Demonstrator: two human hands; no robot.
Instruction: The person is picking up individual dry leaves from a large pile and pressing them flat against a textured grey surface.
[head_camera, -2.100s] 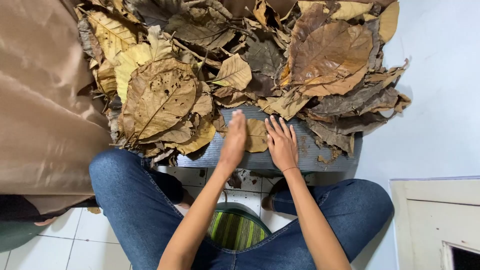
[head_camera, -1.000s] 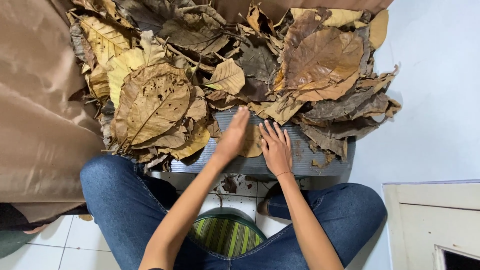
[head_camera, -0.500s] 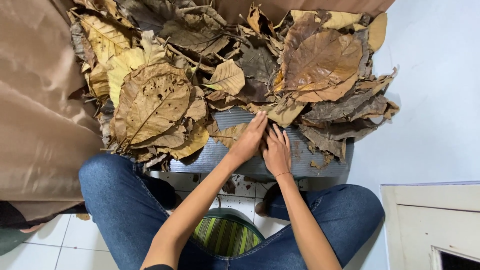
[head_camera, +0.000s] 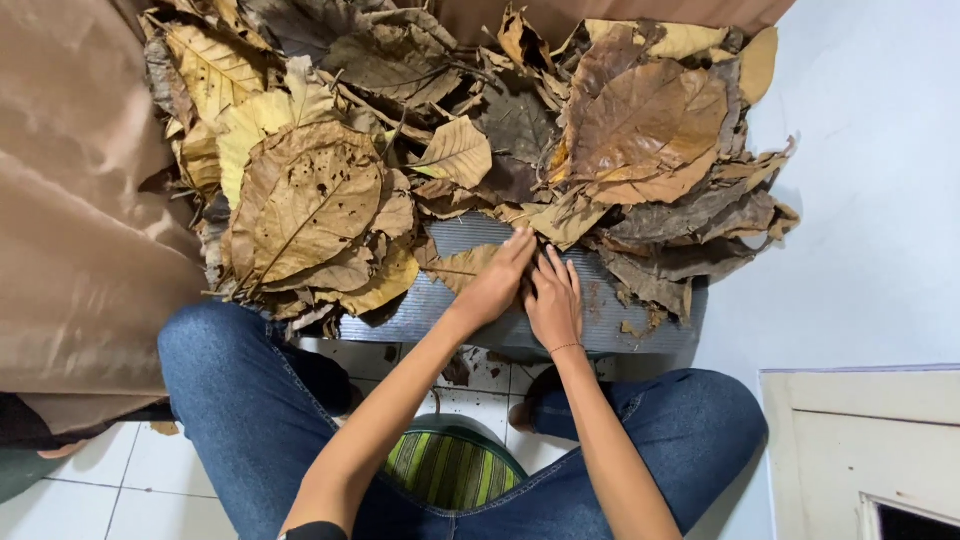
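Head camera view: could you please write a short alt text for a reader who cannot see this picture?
Two bare hands, left hand and right hand, press side by side on a grey ribbed mat at the near edge of a heap of dry brown leaves. The person sits in blue jeans on a white tiled floor.

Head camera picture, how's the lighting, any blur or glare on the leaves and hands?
Head view: soft, even light with faint shadows under the dry leaves; no glare on the grey mat; left hand and right hand are sharp, no motion blur; some wide-angle stretch toward the edges.
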